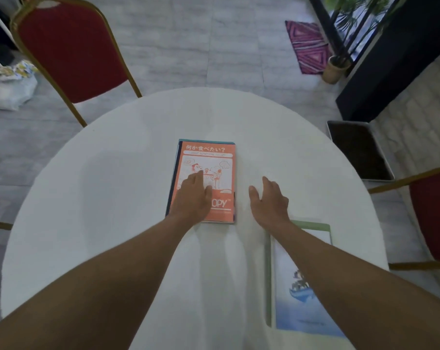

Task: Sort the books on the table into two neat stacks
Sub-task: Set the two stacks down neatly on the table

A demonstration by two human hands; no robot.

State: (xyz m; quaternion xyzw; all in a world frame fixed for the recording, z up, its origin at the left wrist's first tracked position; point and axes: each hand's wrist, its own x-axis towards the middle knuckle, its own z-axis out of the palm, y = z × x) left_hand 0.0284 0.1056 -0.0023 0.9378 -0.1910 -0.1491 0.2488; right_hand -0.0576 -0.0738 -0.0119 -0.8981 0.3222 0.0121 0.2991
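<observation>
An orange book (217, 160) with a cartoon cover lies on top of a small stack at the middle of the round white table (113, 185); edges of darker books show under it on the left and far sides. My left hand (192, 199) rests flat on the orange cover's near left part, fingers spread. To the right of the stack my right hand (269, 202) hovers open over bare tablecloth, holding nothing. A second stack, topped by a white and blue book (294, 299) over a green one, lies near the table's front right, partly hidden under my right forearm.
A red chair with a gold frame (70, 51) stands at the far left of the table, and another red chair (433, 213) at the right. A dark tray (359, 152) lies on the floor to the right. A pink mat (307, 46) and a potted plant (336, 69) are farther off.
</observation>
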